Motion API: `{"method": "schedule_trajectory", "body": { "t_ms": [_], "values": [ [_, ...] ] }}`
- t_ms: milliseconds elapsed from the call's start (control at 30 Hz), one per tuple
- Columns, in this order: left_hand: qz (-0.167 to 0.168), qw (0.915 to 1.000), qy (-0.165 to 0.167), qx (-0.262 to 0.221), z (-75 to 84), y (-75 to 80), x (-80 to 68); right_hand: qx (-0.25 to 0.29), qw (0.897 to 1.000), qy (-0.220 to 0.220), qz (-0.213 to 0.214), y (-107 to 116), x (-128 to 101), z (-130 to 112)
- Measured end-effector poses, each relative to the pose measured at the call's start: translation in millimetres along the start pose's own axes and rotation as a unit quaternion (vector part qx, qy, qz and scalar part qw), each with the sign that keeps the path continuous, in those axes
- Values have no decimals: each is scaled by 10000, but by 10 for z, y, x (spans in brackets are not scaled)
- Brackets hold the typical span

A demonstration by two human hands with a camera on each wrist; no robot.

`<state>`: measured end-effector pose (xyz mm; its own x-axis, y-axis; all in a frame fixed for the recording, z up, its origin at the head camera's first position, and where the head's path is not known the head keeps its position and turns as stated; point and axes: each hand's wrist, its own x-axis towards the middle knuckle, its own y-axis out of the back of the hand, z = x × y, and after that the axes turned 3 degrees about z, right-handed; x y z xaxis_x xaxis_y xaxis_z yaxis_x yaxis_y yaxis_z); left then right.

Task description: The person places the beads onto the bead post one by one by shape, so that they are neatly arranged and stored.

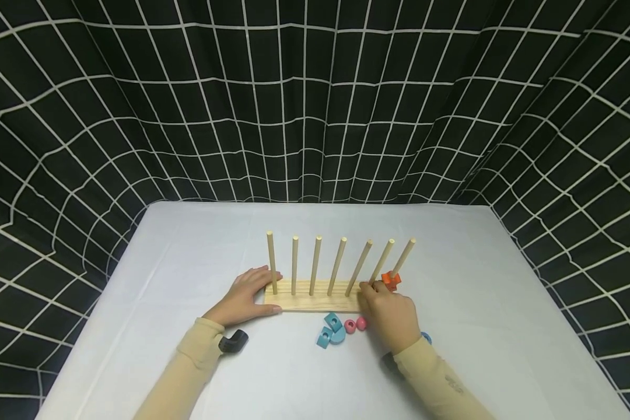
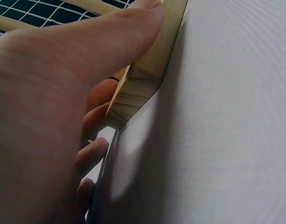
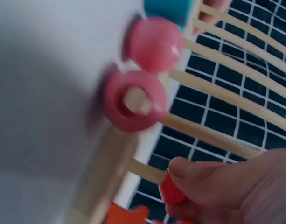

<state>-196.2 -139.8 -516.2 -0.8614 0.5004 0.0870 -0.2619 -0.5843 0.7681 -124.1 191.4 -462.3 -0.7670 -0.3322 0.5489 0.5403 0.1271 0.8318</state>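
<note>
Colours and patterns. Base (image 1: 315,303): pale yellow wood, streaked with grain; pegs (image 1: 315,265): plain pale wood. Held piece (image 3: 170,192): red. Slotted pieces (image 1: 387,279): orange. Beads (image 1: 361,324): pink. Blocks (image 1: 338,336): light blue. Ring (image 1: 426,337): deeper blue. Sleeves (image 1: 191,356): beige. Desk (image 1: 205,245): white. Curtain (image 1: 315,108): black, with white grid lines.

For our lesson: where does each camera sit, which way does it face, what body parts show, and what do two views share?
Head: on the head, facing forward and down at the rack; left grip, right grip and sleeves show.
Left wrist: on it, facing the rack's end; left grip shows.
Right wrist: on it, facing the pegs; both grips show, partly.
Head and right wrist share pink beads.
</note>
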Motion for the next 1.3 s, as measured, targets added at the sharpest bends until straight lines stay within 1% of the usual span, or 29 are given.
{"method": "schedule_trajectory", "body": {
  "t_ms": [133,367,500,700,800,933,1033,1133,1167,1233,1300],
  "values": [
    [20,10000,0,-6,-26,-6,2,-17,9999,-117,-103,-26,-18,-44],
    [32,10000,-6,-55,-34,-19,-1,129,9993,-159,-300,-100,-60,-46],
    [19,10000,1,-49,-35,-25,0,186,9991,-198,-328,-116,-68,-39],
    [27,10000,0,-35,-22,-17,6,192,9980,-293,-520,-111,-70,-39],
    [21,10000,-6,-35,-11,-11,7,220,9977,-339,-548,-83,-72,-44],
    [12,10000,-8,-62,7,0,4,424,9976,-372,-410,49,-73,-57],
    [30,10000,4,-50,10,6,-3,701,9965,-359,-277,226,-72,-74],
    [49,10000,-15,-41,11,13,-7,916,9945,-425,-269,417,-108,-61],
    [50,10000,-28,-29,11,14,-7,956,9936,-483,-355,476,-130,-44],
    [43,10000,-61,-14,9,14,-6,986,9909,-625,-671,575,-191,15],
    [53,10000,-75,-33,10,17,-6,946,9854,-736,-1205,646,-251,90]
  ]
}}
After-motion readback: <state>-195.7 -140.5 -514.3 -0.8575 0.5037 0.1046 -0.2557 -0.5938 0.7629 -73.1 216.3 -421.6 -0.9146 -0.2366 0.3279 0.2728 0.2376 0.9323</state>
